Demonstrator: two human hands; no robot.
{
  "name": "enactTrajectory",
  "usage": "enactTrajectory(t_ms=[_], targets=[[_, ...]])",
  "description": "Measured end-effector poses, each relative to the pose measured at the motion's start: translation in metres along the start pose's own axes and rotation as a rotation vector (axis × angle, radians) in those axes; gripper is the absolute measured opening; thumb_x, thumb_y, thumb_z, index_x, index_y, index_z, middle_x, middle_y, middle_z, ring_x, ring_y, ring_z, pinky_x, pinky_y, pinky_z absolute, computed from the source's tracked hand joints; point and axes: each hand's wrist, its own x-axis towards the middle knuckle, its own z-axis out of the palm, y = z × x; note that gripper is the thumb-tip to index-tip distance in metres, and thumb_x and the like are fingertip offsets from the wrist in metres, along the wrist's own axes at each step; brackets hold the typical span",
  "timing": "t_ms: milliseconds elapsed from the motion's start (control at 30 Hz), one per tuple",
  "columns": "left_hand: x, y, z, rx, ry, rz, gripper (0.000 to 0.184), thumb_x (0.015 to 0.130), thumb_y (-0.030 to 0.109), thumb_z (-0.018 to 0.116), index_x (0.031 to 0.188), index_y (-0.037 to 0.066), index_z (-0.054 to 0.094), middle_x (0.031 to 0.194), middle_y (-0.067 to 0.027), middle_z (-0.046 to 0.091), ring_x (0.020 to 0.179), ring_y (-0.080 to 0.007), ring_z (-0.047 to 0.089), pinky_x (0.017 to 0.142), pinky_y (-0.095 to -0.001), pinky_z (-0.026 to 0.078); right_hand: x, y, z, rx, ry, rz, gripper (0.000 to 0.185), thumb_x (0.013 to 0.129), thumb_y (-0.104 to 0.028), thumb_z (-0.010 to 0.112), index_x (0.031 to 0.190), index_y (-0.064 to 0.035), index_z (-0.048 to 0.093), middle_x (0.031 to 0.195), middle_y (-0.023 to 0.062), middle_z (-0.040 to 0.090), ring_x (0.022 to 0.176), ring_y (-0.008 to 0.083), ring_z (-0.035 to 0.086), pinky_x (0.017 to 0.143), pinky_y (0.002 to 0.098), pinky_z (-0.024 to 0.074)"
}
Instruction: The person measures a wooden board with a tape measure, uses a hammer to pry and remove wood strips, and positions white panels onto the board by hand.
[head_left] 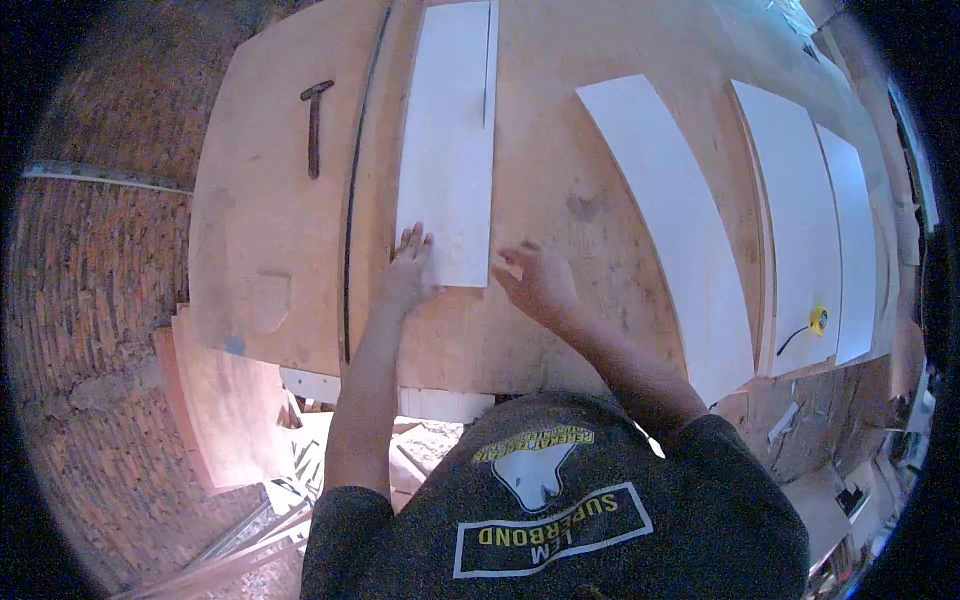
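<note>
A long white board [446, 150] lies on the wooden worktable in front of me, with a narrow dark line near the right side of its far part. My left hand [408, 270] rests flat on the board's near left corner, fingers stretched out. Just off the near right edge of the same board is my right hand [538, 282]. Its fingers are curled in a pinch, and whatever may be between them is too small to make out.
A hammer [315, 130] lies at the left, beyond a dark groove [362, 150] in the worktable [250, 220]. To the right are a white panel [680, 220], further white panels [800, 200] and a yellow tape measure [819, 320]. A brick wall [100, 270] borders the left.
</note>
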Motion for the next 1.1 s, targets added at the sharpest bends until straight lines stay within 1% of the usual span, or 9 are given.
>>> enactTrajectory(t_ms=[100, 200, 300, 400, 600, 700, 900, 1000, 1100], targets=[[0.01, -0.018, 0.025, 0.06, 0.087, 0.048, 0.105, 0.072, 0.029, 0.085, 0.157, 0.008, 0.027, 0.167, -0.014, 0.011, 0.154, -0.0307, 0.014, 0.124, -0.0431, 0.022, -0.012, 0.026, 0.047, -0.319, 0.023, 0.019, 0.037, 0.088, -0.037, 0.07, 0.114, -0.0111, 0.071, 0.115, 0.0102, 0.068, 0.115, 0.0333, 0.06, 0.096, 0.052, 0.0463], [0.008, -0.021, 0.024, 0.018, 0.084, 0.069, 0.106, 0.071, 0.029, 0.086, 0.157, 0.008, 0.027, 0.168, -0.013, 0.01, 0.154, -0.0305, 0.013, 0.124, -0.0444, 0.021, -0.01, 0.031, 0.07, -0.379, -0.051, -0.077, 0.036, 0.086, -0.04, 0.07, 0.109, -0.013, 0.069, 0.111, 0.007, 0.068, 0.115, 0.0296, 0.057, 0.095, 0.0528, 0.0419], [0.011, -0.02, 0.024, -0.008, 0.116, 0.073, 0.106, 0.07, 0.029, 0.087, 0.157, 0.009, 0.028, 0.168, -0.0127, 0.01, 0.154, -0.0303, 0.014, 0.123, -0.0447, 0.022, -0.004, 0.037, 0.086, -0.365, 0.097, -0.13, 0.03, 0.083, -0.04, 0.071, 0.099, -0.0142, 0.069, 0.103, 0.0062, 0.067, 0.105, 0.0288, 0.058, 0.089, 0.0507, 0.0408], [0.017, -0.022, 0.026, 0.037, 0.066, 0.036, 0.106, 0.07, 0.03, 0.087, 0.156, 0.009, 0.029, 0.168, -0.0128, 0.011, 0.154, -0.0308, 0.014, 0.123, -0.0449, 0.022, 0.0, 0.039, 0.088, -0.327, 0.132, -0.141, 0.026, 0.083, -0.037, 0.071, 0.096, -0.0146, 0.07, 0.099, 0.0057, 0.066, 0.102, 0.0285, 0.058, 0.085, 0.049, 0.0396], [0.026, -0.027, 0.029, 0.001, 0.147, 0.111, 0.108, 0.069, 0.035, 0.087, 0.155, 0.006, 0.03, 0.166, -0.0166, 0.013, 0.153, -0.0343, 0.016, 0.123, -0.0453, 0.022, 0.009, 0.041, 0.086, -0.315, 0.129, -0.146, 0.02, 0.085, -0.032, 0.069, 0.094, -0.0134, 0.07, 0.1, 0.0067, 0.065, 0.105, 0.0295, 0.058, 0.091, 0.0511, 0.0397], [0.033, -0.029, 0.029, 0.052, 0.146, 0.095, 0.109, 0.067, 0.035, 0.089, 0.154, 0.004, 0.031, 0.166, -0.018, 0.014, 0.153, -0.0354, 0.017, 0.123, -0.0443, 0.023, 0.016, 0.043, 0.086, -0.262, 0.136, -0.133, 0.019, 0.084, -0.03, 0.069, 0.093, -0.0129, 0.069, 0.102, 0.0072, 0.065, 0.106, 0.0297, 0.058, 0.093, 0.052, 0.0395], [0.045, -0.033, 0.025, 0.048, 0.164, 0.115, 0.104, 0.069, 0.03, 0.088, 0.154, 0.005, 0.033, 0.165, -0.018, 0.016, 0.152, -0.036, 0.018, 0.123, -0.0421, 0.026, 0.029, 0.035, 0.072, -0.279, 0.081, -0.062, 0.018, 0.083, -0.028, 0.069, 0.093, -0.0136, 0.07, 0.1, 0.0067, 0.066, 0.107, 0.0288, 0.059, 0.092, 0.0522, 0.0393], [0.055, -0.033, 0.02, 0.044, 0.203, 0.131, 0.1, 0.072, 0.028, 0.085, 0.154, 0.006, 0.033, 0.165, -0.0181, 0.017, 0.152, -0.0354, 0.02, 0.122, -0.0426, 0.027, 0.036, 0.036, 0.071, -0.304, 0.116, -0.073, 0.019, 0.082, -0.03, 0.071, 0.094, -0.0152, 0.07, 0.1, 0.0055, 0.067, 0.106, 0.0286, 0.059, 0.091, 0.052, 0.0392], [0.058, -0.019, 0.002, 0.114, 0.129, 0.048, 0.098, 0.072, 0.026, 0.085, 0.154, 0.006, 0.034, 0.165, -0.0182, 0.018, 0.152, -0.0344, 0.021, 0.122, -0.0425, 0.028, 0.043, 0.036, 0.066, -0.275, 0.122, -0.062, 0.022, 0.08, -0.033, 0.073, 0.094, -0.0166, 0.07, 0.099, 0.0042, 0.067, 0.106, 0.028, 0.059, 0.089, 0.0512, 0.0392]])
